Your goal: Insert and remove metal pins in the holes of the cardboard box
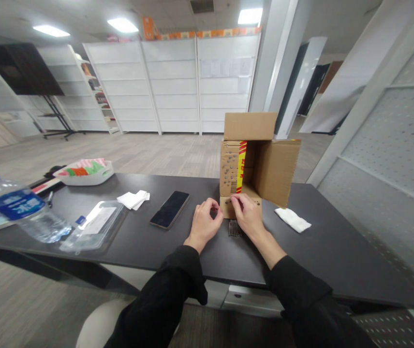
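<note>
Head view: left hand point(206, 219) and right hand point(246, 212) curl narrow, any grip unclear; the right dipping could scatter the near metal screws point(234, 228).

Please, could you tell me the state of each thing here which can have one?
Cardboard box: standing open.
Phone: lying flat, dark.
Bottle: capped.
Plastic case: apparently shut.
Metal fasteners: lying in a row.
Drawer: shut.
Television: dark.
Left hand: curled, contents unclear.
Right hand: pinched, contents unclear.
</note>
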Available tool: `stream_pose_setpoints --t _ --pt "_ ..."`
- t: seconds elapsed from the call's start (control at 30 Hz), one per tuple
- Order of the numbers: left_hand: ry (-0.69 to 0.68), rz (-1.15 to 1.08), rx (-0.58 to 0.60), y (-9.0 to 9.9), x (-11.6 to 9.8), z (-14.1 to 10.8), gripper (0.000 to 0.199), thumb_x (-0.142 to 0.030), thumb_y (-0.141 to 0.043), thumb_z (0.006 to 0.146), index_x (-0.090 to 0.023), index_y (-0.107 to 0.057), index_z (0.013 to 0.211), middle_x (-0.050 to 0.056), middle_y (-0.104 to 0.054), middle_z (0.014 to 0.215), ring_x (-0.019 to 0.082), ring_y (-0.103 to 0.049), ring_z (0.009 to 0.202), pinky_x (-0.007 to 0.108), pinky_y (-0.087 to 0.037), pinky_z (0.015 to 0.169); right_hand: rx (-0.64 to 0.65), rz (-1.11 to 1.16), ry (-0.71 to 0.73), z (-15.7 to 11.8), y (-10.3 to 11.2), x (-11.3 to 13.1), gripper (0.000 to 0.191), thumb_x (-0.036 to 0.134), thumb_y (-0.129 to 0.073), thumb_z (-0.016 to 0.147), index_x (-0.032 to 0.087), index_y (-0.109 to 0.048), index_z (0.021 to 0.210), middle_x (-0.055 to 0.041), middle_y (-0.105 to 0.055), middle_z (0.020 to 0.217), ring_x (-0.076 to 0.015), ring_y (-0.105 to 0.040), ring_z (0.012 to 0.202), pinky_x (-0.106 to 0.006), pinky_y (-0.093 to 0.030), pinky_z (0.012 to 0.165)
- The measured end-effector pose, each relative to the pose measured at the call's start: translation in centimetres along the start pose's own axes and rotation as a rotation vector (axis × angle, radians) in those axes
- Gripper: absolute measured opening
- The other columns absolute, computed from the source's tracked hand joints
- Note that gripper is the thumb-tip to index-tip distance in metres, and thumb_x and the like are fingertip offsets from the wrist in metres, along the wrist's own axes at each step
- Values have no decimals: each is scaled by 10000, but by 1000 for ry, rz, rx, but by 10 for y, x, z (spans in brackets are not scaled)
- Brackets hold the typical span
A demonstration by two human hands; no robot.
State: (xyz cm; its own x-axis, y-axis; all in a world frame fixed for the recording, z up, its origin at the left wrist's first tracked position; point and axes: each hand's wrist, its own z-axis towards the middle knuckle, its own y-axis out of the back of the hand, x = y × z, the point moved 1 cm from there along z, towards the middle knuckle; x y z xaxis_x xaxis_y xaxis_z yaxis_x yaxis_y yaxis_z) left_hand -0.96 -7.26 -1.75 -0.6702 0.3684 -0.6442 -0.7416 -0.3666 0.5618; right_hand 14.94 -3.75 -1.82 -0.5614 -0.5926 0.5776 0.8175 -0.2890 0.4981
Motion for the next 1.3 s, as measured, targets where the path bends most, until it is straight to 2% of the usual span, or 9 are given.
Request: stream_pose_setpoints --t 0.17,0.63,0.97,1.3 --pt "-2 -2 -6 0 -1 0 65 -189 -565 814 -219 -510 799 -13 -665 800 155 -613 789 310 -416 802 38 -112 29 1 0 -2 257 325 -424 979 211 -640 901 -87 -682 924 -245 -616 907 -376 -438 835" --pt "-6 -6 1 1 -2 0 67 -179 -563 812 -214 -510 790 -7 -663 802 158 -613 797 307 -413 786 96 -363 0 0 -2 -2 229 311 -463 983 212 -656 912 -65 -670 938 -242 -564 948 -368 -304 822" --pt "-11 1 -3 0 0 0 67 -183 -562 813 -213 -505 792 -14 -653 787 150 -608 789 286 -404 772 53 -434 53 -1 -4 -3 211 298 -493 977 212 -652 869 -51 -678 906 -223 -565 901 -356 -282 786" --pt "-10 7 6 1 -1 0 70 -181 -562 813 -215 -506 788 -9 -656 791 157 -611 800 294 -413 779 72 -415 42 -2 -1 -2 141 264 -528 939 213 -653 898 -49 -672 921 -235 -581 924 -371 -306 802"
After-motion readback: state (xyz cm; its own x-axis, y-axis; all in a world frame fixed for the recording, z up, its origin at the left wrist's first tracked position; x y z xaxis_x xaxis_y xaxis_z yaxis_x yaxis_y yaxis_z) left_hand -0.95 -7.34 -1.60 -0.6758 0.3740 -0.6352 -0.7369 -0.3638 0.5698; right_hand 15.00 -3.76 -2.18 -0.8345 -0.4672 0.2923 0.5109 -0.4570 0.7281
